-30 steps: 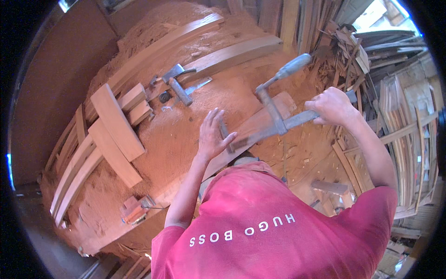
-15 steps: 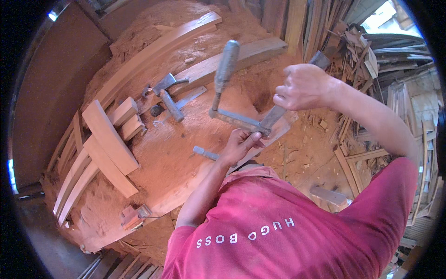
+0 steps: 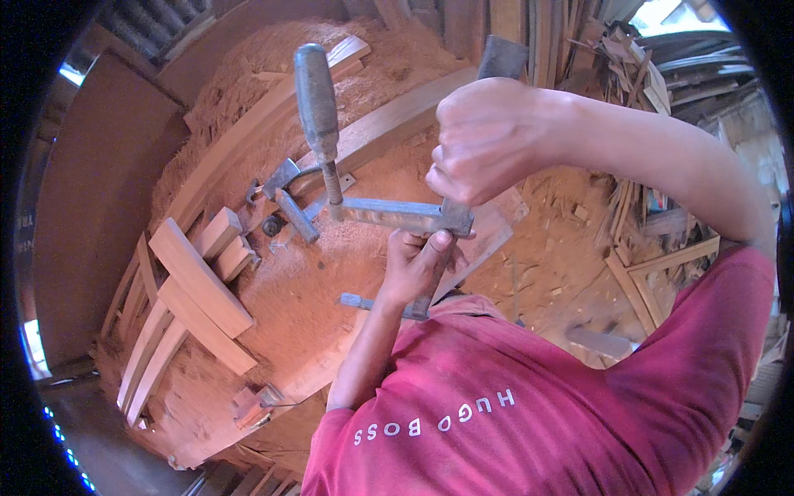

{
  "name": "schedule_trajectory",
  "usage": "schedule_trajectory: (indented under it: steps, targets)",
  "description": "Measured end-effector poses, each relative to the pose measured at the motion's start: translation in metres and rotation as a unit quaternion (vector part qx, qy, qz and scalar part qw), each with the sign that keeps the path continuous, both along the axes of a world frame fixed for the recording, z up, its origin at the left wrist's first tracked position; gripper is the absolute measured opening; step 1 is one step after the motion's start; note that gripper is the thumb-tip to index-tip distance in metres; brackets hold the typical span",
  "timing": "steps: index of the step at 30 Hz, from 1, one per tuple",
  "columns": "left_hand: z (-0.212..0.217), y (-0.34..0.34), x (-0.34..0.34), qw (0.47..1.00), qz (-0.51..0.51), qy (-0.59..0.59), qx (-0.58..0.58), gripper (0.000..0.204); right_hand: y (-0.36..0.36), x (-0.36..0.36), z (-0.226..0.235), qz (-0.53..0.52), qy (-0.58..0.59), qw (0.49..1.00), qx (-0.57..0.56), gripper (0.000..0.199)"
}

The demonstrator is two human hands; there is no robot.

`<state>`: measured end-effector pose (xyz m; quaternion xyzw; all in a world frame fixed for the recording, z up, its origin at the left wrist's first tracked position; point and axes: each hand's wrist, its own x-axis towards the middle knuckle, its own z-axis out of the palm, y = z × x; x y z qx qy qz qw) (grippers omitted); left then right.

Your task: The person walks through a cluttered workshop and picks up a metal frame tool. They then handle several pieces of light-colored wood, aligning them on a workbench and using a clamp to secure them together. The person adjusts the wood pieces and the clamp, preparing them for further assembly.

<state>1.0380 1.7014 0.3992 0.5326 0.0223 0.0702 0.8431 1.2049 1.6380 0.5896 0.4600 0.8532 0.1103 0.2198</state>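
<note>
A worn metal bar clamp [image 3: 389, 214] is held up in front of me over the sawdust-covered bench. My left hand [image 3: 418, 260] closes around it just below the sliding jaw, thumb pressed to the metal. Higher up, my right hand [image 3: 484, 140] is a fist around the bar, whose flat end [image 3: 502, 58] sticks out above it. The clamp's spindle handle [image 3: 316, 99] points upward at the left. Its other jaw [image 3: 356, 301] reaches out to the left beyond my left forearm. My right fist hides part of the bar.
Left of the clamp lie a hammer [image 3: 295, 213] and a small round dark object [image 3: 271, 225]. Cut wood blocks [image 3: 203, 277] are stacked at the left. Long curved boards [image 3: 240, 132] lie behind. A red-orange tool [image 3: 256, 407] sits near the bench edge. Scrap wood [image 3: 637, 281] leans at the right.
Both hands have shifted the clamp, its handle moving left and upward in the picture. The right fist has come left and looks larger. The view has shifted slightly.
</note>
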Motion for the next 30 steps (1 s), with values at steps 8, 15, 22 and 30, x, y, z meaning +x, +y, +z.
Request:
schedule_trajectory:
  steps: [8, 15, 22, 30]
  targets:
    - [-0.018, 0.003, 0.03, 0.989, 0.104, 0.03, -0.097, 0.045, -0.04, 0.012, -0.033, -0.111, 0.092, 0.937, 0.318, 0.045]
    - [-0.054, 0.002, 0.07, 0.946, 0.257, 0.143, -0.134, 0.038, -0.143, -0.088, -0.266, -0.591, 0.61, 0.524, 0.071, 0.057]
    - [-0.133, -0.004, 0.108, 0.92, 0.31, 0.23, -0.074, 0.04, -0.081, -0.144, -0.343, -0.708, 0.56, 0.39, 0.181, 0.028]
    - [-0.216, 0.033, 0.128, 0.943, 0.048, 0.286, 0.16, 0.059, -0.106, -0.09, -0.44, -0.654, 0.662, 0.314, 0.19, 0.016]
